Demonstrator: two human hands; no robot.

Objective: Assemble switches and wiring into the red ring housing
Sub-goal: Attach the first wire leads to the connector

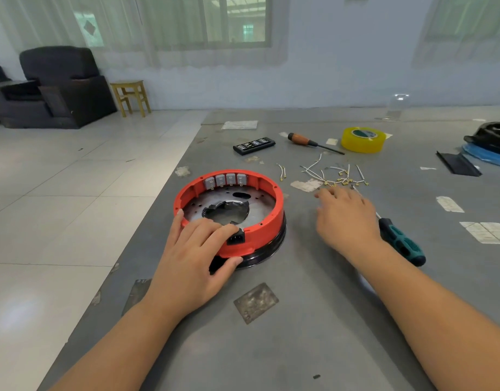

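- The bench, grey and patched with scraps of old tape, fills the lower right; its right side runs out of view.
- Both forearms come in from the bottom edge, bare, cut off below the elbows.
- The left hand lies on the near-left rim of the red ring, thumb hooked over the rim's inner edge on the left, fingers curled over the top and outer wall, so it grasps the ring. Its fingertips reach a black socket set in the ring's wall.
- The ring stands near the bench's left edge on a black base, which the hand partly hides.
- The right hand hovers palm down to the right of the ring, fingers spread and relaxed, holding nothing; the fingertips are blurred and point toward the wires.
- A green screwdriver lies just right of that hand; the hand covers part of its shaft.
- A yellow tape roll sits further back, with a wooden screwdriver and a black bit case to its left.
- Four grey switches sit side by side inside the ring's far wall; their terminals are too small to make out.
- The wires lie loose in a scatter beyond the right hand, well apart from the ring; how many cannot be told.
- At the right edge a black and blue bundle is cut off and unclear.
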